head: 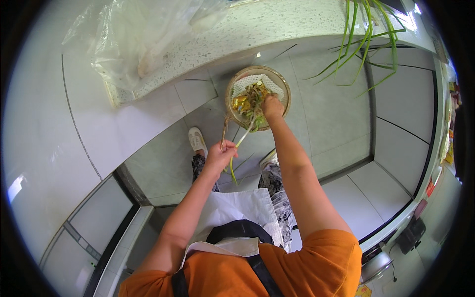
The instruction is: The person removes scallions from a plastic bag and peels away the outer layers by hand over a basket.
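Note:
My left hand (221, 155) grips a scallion (245, 134) by its green part; the white stalk slants up over a round trash bin (231, 78). A brown twisted cord-like strand (224, 130) with a frayed upper end also sticks up from this hand. My right hand (273, 107) reaches over the bin's right side, close to the scallion's root end. Its fingertips are partly hidden, so what they pinch is unclear. Inside the bin lie white foam netting (248, 81), a shiny gold wrapper (240, 103) and brown and green plant scraps (256, 92).
Long green scallion leaves (365, 41) hang over the edge of the speckled counter (237, 29) at upper right. A clear plastic bag (122, 48) lies on the counter at left. My shoes (197, 139) stand on grey floor tiles (334, 100) below the bin. White cabinets (402, 141) line the right.

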Demonstrator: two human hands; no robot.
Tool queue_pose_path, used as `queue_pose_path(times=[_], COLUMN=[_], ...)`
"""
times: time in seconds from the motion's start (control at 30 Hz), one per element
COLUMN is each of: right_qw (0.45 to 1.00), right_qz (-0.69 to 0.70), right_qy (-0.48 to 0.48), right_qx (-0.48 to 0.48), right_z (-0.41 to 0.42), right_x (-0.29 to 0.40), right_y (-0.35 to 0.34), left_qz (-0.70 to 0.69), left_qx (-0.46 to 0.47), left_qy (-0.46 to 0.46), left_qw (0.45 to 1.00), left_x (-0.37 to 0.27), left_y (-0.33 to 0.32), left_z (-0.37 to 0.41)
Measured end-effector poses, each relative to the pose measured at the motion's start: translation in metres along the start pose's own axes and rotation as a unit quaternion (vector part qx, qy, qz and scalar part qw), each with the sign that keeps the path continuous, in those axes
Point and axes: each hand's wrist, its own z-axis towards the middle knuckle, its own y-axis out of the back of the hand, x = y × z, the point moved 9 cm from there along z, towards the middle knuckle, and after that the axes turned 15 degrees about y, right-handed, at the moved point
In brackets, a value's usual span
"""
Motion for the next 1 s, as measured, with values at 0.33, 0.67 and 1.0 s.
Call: queue_pose_path(times=[0.33,0.67,1.0], right_qw=[0.976,0.638,0.725], right_qz=[0.15,0.755,0.687], right_qy=[0.045,-0.118,-0.057], right_qx=[-0.15,0.087,0.014], right_z=[-0.03,-0.114,-0.105], right_x=[-0.024,0.046,0.035], right_y=[0.005,-0.018,0.004], left_qz=[-0.149,-0.211,-0.189], left_qx=[0.078,0.14,0.117], left_qy=[0.052,0.12,0.111], left_qw=[0.984,0.96,0.969], left_x=[0.012,0.024,0.02], left_y=[-0.016,-0.045,-0.055], left_z=[0.022,0.048,0.049])
